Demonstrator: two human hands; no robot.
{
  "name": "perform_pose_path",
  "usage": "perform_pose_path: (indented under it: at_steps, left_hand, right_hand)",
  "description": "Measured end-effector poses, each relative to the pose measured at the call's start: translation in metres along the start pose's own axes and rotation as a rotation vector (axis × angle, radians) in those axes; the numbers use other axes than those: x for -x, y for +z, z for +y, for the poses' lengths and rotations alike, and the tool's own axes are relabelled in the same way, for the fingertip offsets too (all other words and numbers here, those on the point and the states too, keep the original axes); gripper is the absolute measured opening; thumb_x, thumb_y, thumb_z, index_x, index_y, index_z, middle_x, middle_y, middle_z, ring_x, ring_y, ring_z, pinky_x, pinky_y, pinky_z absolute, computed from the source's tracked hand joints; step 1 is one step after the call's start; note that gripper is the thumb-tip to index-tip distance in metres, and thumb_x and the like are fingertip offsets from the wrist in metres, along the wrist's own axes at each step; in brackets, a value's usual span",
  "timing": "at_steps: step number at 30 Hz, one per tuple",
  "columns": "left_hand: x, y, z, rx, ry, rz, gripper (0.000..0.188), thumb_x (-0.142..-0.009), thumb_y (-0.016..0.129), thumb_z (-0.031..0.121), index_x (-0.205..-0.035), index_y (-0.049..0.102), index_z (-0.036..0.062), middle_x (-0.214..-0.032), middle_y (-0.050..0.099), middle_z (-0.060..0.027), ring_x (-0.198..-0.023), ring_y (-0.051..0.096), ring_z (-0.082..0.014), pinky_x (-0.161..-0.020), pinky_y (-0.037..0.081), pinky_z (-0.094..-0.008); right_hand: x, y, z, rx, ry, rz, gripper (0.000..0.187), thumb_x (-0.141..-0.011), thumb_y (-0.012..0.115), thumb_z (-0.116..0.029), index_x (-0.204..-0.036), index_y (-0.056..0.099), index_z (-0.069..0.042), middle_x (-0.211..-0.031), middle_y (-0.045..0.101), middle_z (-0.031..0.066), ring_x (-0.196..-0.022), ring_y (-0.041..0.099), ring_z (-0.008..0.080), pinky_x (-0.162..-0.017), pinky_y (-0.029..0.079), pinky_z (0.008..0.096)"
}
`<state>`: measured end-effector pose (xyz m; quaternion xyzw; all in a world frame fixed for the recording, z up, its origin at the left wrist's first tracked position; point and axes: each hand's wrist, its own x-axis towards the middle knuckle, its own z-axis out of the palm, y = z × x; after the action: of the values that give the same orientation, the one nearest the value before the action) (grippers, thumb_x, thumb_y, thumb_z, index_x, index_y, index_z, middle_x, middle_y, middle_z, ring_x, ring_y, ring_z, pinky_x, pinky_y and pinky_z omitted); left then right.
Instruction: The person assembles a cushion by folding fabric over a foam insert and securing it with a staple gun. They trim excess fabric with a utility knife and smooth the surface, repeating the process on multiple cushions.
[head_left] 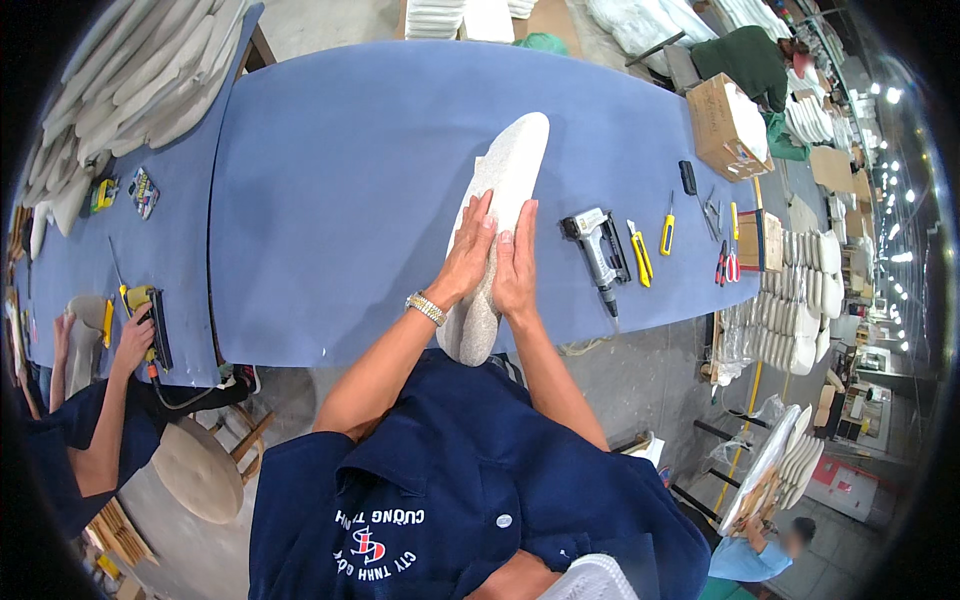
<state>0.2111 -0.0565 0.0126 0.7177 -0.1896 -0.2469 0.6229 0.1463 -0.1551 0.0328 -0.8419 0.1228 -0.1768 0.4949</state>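
Smoothing pale pad (517, 160), apparently: left hand (468, 254), right hand (516, 268) laid flat against it; next move needs even pressure.

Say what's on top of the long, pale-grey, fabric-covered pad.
Bare left hand lies on the pad; bare right hand against its right side. Areas under both are hidden.

Matt, rough-looking cloth on the pale cushion (518, 160); from it, shiny metal on the watch (427, 308) toward half past seven, silvery metal on the staple gun (598, 255) at three, dull cardboard on the box (718, 135) at two.
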Motion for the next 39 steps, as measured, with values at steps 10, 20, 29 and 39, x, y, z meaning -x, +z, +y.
perform_pose_path:
  at_steps: [10,20,29,39]
  left_hand:
    - [-0.003,0.005,-0.005,-0.046,0.023,-0.022,0.07,-0.109,0.023,0.06,-0.167,0.014,0.0217,-0.172,0.006,-0.0212,-0.16,0.0,-0.0384,-0.127,0.005,-0.0541]
    - [-0.016,0.009,0.014,-0.066,0.123,-0.014,0.069,-0.109,0.021,0.06,-0.167,0.014,0.0218,-0.173,0.005,-0.0194,-0.16,-0.001,-0.0372,-0.125,0.003,-0.0593]
    - [-0.074,0.0,0.014,-0.028,0.092,-0.093,0.068,-0.11,0.019,0.058,-0.167,0.016,0.0211,-0.174,0.005,-0.0131,-0.16,-0.001,-0.0366,-0.125,0.002,-0.0619]
    - [-0.111,-0.011,0.008,0.04,0.076,-0.133,0.066,-0.111,0.02,0.052,-0.167,0.01,0.0195,-0.175,0.005,-0.0113,-0.16,-0.001,-0.0355,-0.126,0.002,-0.0566]
  right_hand:
    - [0.003,-0.001,0.014,-0.007,-0.021,0.041,0.064,-0.111,0.033,-0.028,-0.162,0.013,0.007,-0.169,0.009,0.0304,-0.158,0.01,0.0412,-0.128,0.012,0.0455]
    - [-0.003,-0.005,0.009,-0.059,-0.022,0.032,0.062,-0.112,0.026,-0.032,-0.161,0.019,0.005,-0.17,0.01,0.0274,-0.159,0.007,0.0385,-0.129,0.006,0.046]
    - [-0.071,-0.007,0.008,0.024,-0.092,-0.029,0.063,-0.113,0.02,-0.038,-0.161,0.025,0.003,-0.17,0.012,0.0255,-0.16,0.004,0.0368,-0.129,0.001,0.0477]
    - [-0.194,-0.012,0.045,0.246,0.075,-0.079,0.052,-0.11,0.04,-0.039,-0.139,0.063,-0.004,-0.165,0.033,0.0212,-0.152,0.029,0.0366,-0.124,0.023,0.0454]
